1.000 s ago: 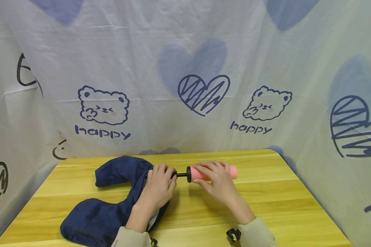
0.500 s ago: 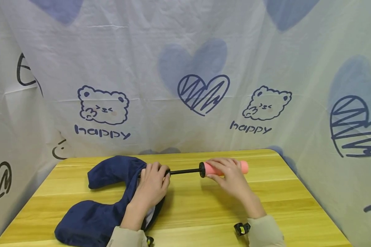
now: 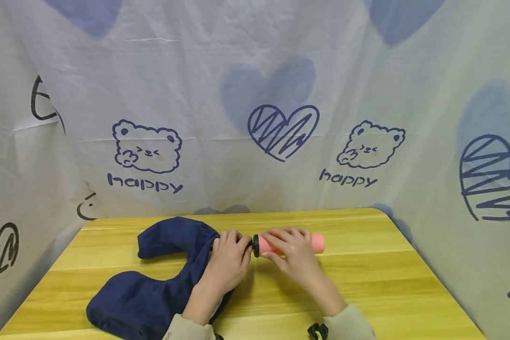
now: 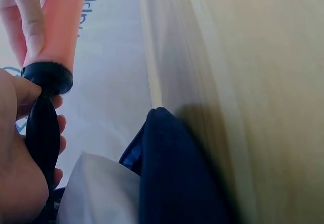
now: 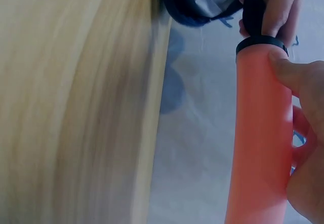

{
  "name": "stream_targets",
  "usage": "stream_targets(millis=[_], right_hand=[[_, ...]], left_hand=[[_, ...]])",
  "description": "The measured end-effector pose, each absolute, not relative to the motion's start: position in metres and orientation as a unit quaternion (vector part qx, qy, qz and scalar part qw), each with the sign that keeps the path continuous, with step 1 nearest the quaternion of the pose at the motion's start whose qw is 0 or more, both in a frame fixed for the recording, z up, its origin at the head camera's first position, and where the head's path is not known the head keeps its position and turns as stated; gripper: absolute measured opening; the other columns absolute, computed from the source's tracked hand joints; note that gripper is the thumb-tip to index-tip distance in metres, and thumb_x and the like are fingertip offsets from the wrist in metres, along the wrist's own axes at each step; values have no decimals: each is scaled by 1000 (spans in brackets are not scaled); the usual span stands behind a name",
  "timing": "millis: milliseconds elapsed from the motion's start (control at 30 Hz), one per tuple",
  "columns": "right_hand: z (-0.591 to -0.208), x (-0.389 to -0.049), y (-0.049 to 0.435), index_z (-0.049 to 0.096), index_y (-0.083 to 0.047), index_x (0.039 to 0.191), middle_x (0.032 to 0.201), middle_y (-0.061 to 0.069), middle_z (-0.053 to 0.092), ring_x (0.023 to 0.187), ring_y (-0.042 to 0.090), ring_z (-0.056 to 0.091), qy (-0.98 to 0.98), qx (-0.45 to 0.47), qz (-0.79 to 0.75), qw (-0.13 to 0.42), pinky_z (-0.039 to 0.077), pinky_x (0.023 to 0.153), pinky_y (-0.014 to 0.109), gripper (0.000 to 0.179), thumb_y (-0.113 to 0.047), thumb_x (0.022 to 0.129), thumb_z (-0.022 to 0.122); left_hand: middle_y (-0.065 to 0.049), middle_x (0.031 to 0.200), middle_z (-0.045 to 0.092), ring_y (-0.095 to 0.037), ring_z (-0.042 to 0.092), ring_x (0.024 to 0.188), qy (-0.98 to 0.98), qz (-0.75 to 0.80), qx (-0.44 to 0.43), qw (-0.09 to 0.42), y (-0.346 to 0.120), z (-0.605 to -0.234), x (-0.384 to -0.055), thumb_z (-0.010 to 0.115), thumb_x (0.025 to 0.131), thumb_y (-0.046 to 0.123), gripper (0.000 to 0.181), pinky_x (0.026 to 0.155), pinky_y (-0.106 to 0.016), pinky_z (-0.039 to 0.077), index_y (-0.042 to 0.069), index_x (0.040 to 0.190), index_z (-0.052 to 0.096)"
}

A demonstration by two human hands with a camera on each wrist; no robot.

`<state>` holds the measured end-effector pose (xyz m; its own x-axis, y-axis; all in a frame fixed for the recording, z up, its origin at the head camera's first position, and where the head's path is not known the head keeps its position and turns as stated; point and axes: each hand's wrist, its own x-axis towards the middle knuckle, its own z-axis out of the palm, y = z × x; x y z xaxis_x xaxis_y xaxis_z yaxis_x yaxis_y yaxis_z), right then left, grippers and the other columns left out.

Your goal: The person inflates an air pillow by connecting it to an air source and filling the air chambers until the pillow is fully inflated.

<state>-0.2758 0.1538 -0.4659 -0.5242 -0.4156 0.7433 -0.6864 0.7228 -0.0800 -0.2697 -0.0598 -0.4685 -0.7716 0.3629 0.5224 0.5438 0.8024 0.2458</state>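
Note:
A hand pump with a pink barrel (image 5: 260, 133) and a black handle (image 4: 43, 130) lies crosswise between my hands. My left hand (image 3: 227, 262) grips the black handle, its fingers curled round it in the left wrist view. Round the pink barrel, near its black collar (image 4: 48, 76), my right hand (image 3: 295, 255) holds on with thumb and fingers. The collar sits close against the handle, and no long stretch of rod shows. Left of the pump is a navy U-shaped neck pillow (image 3: 140, 297), partly under my left hand and forearm. A pale inner part (image 4: 104, 191) shows at its opening.
The yellow wood-grain table (image 3: 365, 278) extends to the right of my right hand. A white cloth (image 3: 212, 165) printed with hearts and bears hangs behind the table and along both sides.
The pump's rod was pulled out longer half a second ago; now the barrel has come back left against the handle. My left hand and the neck pillow have shifted slightly right.

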Motion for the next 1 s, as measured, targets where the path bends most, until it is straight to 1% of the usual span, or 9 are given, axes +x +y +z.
stream_targets(millis=[167,400,633,767,1000], right_hand=[[-466,-273,152,77,-13,124,122,6,74,106,29,64,-852,323,191,364,40,90,58,47,-34,82,83],[-465,-274,156,77,-16,124,121,6,74,107,30,65,-858,321,189,354,41,92,56,46,-36,83,83],[-460,-278,166,77,-18,123,119,4,74,109,29,66,-864,313,195,343,43,96,56,44,-36,83,85],[-457,-278,175,78,-18,123,120,4,74,112,30,65,-872,306,208,322,41,98,58,43,-33,84,86],[-449,-279,196,76,-19,128,127,2,72,119,30,62,-898,269,232,260,34,106,60,45,-34,86,85]], left_hand=[[-4,100,52,-23,43,88,-921,-192,-246,232,-57,-467,-269,59,106,19,11,75,-35,30,16,108,69],[-5,104,53,-24,43,93,-927,-201,-240,208,-61,-467,-269,59,106,23,15,78,-37,30,16,114,70],[-6,105,55,-26,45,94,-923,-210,-239,215,-67,-466,-271,59,106,22,16,78,-38,32,14,115,71],[-7,105,54,-26,44,93,-922,-211,-239,219,-70,-466,-272,60,106,21,16,78,-38,31,13,115,71],[-8,108,54,-27,43,95,-927,-210,-227,211,-79,-463,-274,59,106,21,19,80,-40,31,12,118,71]])
